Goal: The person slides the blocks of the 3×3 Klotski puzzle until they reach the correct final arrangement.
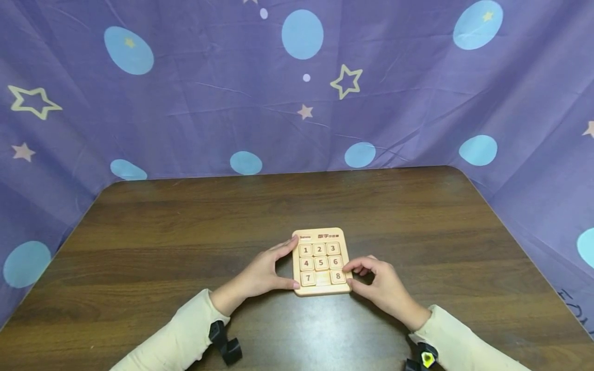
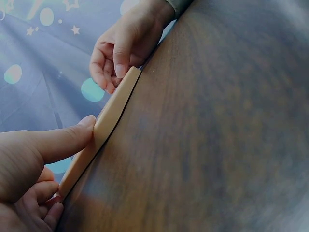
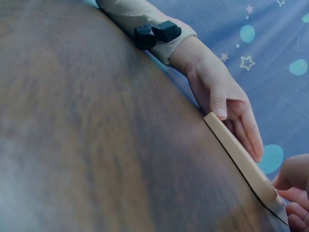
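Note:
A pale number sliding puzzle (image 1: 323, 292) lies flat on the table. Its tiles read 1, 2, 3 on top and 4, 5, 6 in the middle; along the bottom, a bare slot separates 7 from 8. My left hand (image 1: 262, 270) holds the left side, thumb at the lower corner and forefinger at the upper one. At the right edge, beside tiles 6 and 8, my right hand (image 1: 378, 281) grips the board between curled forefinger and thumb. The left wrist view shows the board's side (image 2: 111, 116) edge-on, its numbered face hidden.
The brown wooden table (image 1: 185, 221) reaches back to a purple curtain (image 1: 209, 103) with blue dots and stars, which also hangs at both sides. Black wrist cameras (image 1: 226, 344) sit at the pale sleeves (image 1: 185, 324).

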A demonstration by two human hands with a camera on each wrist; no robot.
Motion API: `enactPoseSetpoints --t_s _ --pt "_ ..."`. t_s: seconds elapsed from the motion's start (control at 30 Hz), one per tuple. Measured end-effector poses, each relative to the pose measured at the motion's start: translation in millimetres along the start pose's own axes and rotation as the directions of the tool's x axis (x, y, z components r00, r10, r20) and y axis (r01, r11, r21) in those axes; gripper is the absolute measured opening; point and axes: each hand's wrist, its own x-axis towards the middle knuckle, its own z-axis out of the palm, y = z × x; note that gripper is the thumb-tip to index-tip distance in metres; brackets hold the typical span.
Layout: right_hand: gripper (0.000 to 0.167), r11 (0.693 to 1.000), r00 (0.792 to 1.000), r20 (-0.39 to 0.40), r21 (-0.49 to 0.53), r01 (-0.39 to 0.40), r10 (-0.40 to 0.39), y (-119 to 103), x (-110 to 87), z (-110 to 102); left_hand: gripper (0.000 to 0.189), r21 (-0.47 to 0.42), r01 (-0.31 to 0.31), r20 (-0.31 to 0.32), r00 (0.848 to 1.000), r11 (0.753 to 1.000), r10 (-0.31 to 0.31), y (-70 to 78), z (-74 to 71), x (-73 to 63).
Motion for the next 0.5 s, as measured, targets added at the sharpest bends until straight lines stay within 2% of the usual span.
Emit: enactPoseSetpoints --t_s 0.5 --pt "0.031 0.999 0.999 -0.001 -0.036 -0.033 0.033 -2.7 0.9 -0.1 0.095 0.001 -0.007 0.002 1.000 1.000 0.007 -0.2 -0.4 0.0"
